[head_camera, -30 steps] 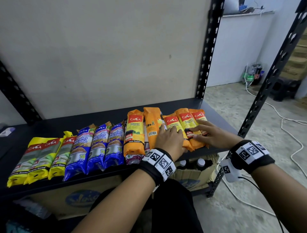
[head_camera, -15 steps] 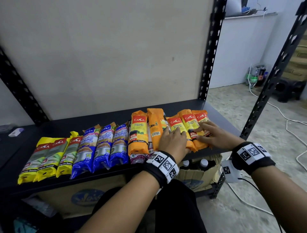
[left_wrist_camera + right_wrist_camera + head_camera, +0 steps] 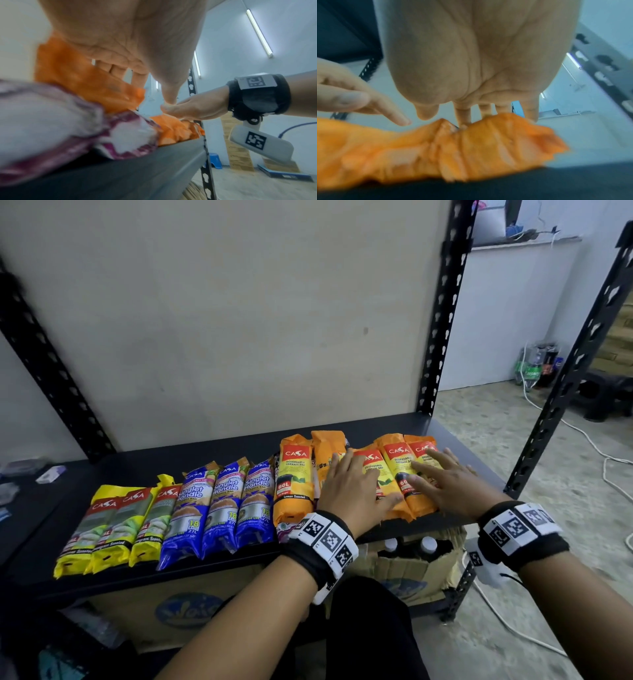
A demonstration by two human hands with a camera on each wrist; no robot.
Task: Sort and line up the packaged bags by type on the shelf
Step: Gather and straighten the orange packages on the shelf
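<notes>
Flanking orange packs: bare shelf behind

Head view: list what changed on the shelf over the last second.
The left hand went from curled to flat, fingers now stretched over the orange packs. The right hand stays flat on the rightmost ones. Nothing was picked up or released. Yellow packs and blue packs kept their rows.
</notes>
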